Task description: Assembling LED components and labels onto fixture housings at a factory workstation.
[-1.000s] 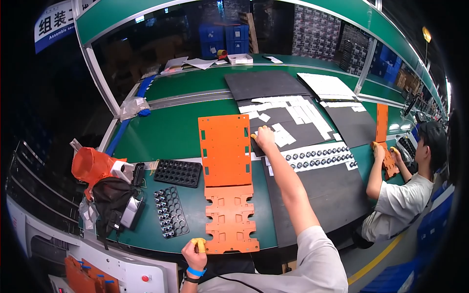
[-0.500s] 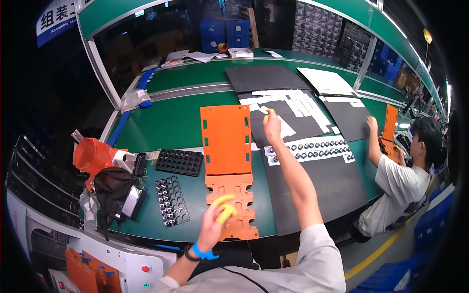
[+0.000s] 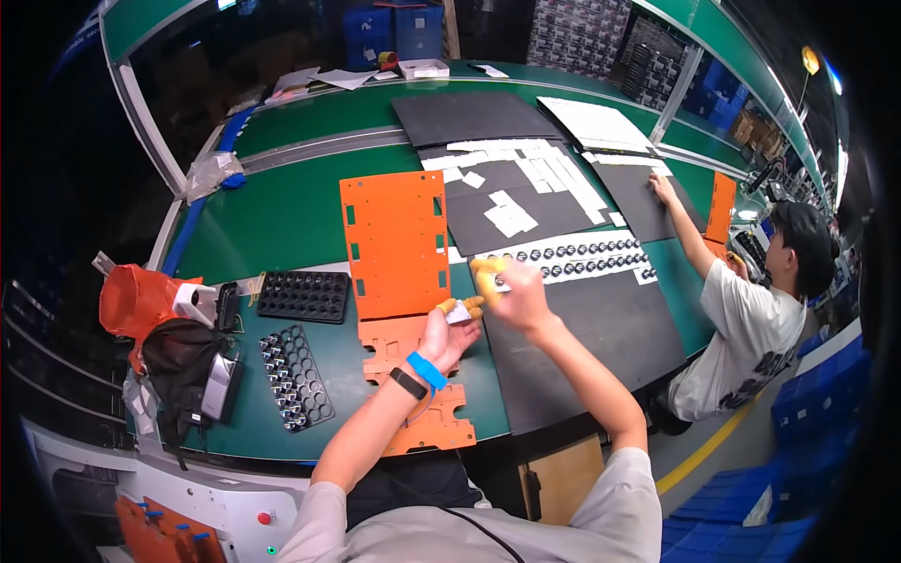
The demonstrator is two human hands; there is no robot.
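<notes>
White piece (image 3: 460,314) between two hands (image 3: 449,336)

A co-worker in a white shirt (image 3: 741,328) leans over black foam sheets (image 3: 474,117); black component trays (image 3: 303,296) and an orange bag (image 3: 136,300) sit left.

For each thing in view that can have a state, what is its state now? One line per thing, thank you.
left hand: raised over the bench, pinching a small white piece.
right hand: raised, fingertips meeting the left hand's.
large orange plate: lying flat.
cut-out orange plate: flat, partly under the left forearm.
black tray: flat, pockets look empty.
second black tray: partly filled with shiny parts.
</notes>
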